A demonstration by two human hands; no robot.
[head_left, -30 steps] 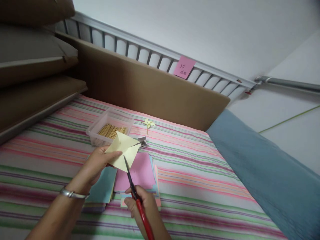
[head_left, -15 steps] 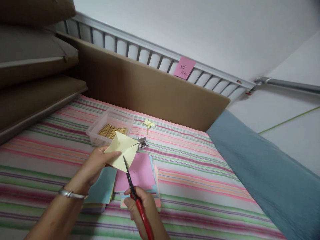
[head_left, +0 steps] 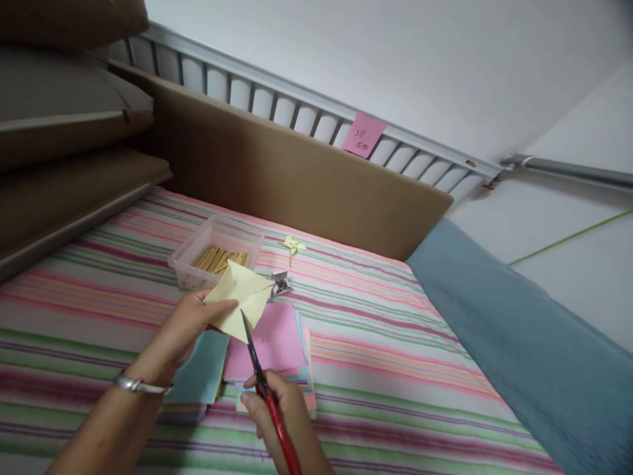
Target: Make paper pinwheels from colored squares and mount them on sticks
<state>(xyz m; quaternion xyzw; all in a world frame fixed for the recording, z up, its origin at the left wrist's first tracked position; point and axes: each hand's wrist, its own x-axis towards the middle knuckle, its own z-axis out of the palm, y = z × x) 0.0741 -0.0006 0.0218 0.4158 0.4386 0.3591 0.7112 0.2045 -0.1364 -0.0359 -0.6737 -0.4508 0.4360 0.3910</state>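
A square of pale yellow paper [head_left: 247, 287] is pinched at its left corner by my left hand [head_left: 198, 323], thumb on top. A slit runs in from its right corner. My right hand [head_left: 281, 402] is wrapped round red-handled scissors [head_left: 264, 388], whose dark blades lie at the paper's lower edge, tips pointing to its middle. Beneath, pink paper sheets [head_left: 277, 346] lie on other coloured sheets, with blue-green sheets [head_left: 198, 376] to their left. Behind the paper stands a clear plastic box [head_left: 182, 270] holding several thin wooden sticks [head_left: 215, 259].
A small yellow paper pinwheel [head_left: 291, 245] and a little open box of small dark items [head_left: 281, 284] lie on the striped cloth [head_left: 395, 356]. A brown board [head_left: 297, 178] leans on a white railing at the back. Stacked brown packages [head_left: 74, 191] stand left.
Very little differs. The whole view has shifted slightly, and the scissors' tips still rest at the yellow paper's lower part. Both hands keep their hold.
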